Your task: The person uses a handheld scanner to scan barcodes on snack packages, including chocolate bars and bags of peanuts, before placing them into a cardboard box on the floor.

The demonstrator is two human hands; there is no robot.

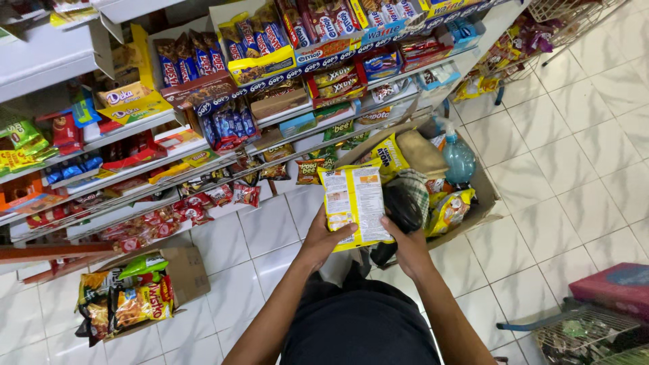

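Both my hands hold a yellow snack packet [354,201] with its printed back side facing me. My left hand [326,240] grips its lower left edge, thumb across the front. My right hand [406,245] grips its lower right edge. The packet is held above the white tiled floor, just in front of an open cardboard box [484,196] filled with more yellow snack bags, a blue spray bottle [458,157] and cloth items.
White shop shelves [169,152] packed with biscuit and snack packs run along the left and top. A second cardboard box [186,270] of chip bags sits on the floor at left. Wire baskets stand at top right [574,13] and bottom right [588,338].
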